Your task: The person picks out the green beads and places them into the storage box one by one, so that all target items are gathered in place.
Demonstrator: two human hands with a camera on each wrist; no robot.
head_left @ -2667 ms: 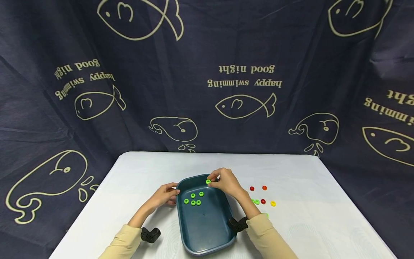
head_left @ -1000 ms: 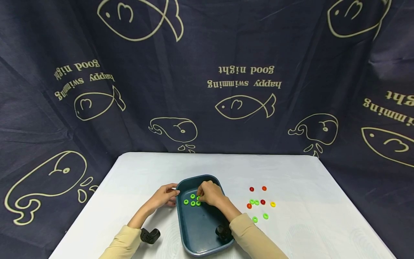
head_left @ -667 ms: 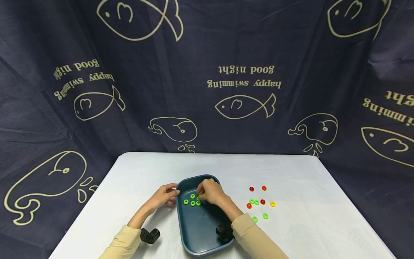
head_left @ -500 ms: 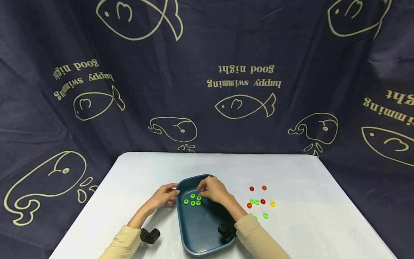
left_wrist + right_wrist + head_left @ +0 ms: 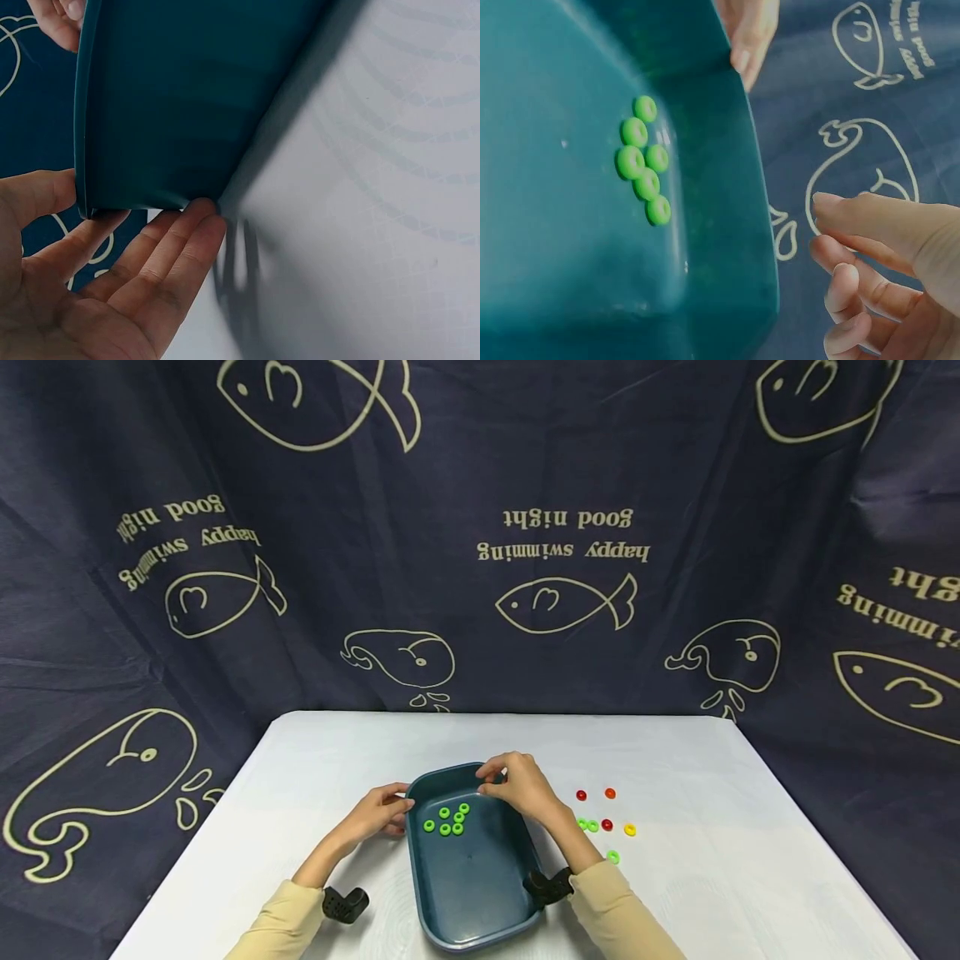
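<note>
A dark teal plastic box stands on the white table. At its far left corner my left hand holds the edge; in the left wrist view the thumb lies at the rim and the fingers against the outer wall. Several small green ring beads lie grouped on the box floor towards the far end. My right hand is above the far right corner of the box. In the right wrist view nothing shows between its thumb and index finger, and the other fingers are loosely bent.
Right of the box, more beads lie spread on the table: red, orange, yellow and green. My right forearm covers part of that area. A dark curtain with fish drawings hangs behind.
My right hand has set a green bead down among the others in the box and let go. It has since moved up and back to the far right corner. My left hand stays put.
</note>
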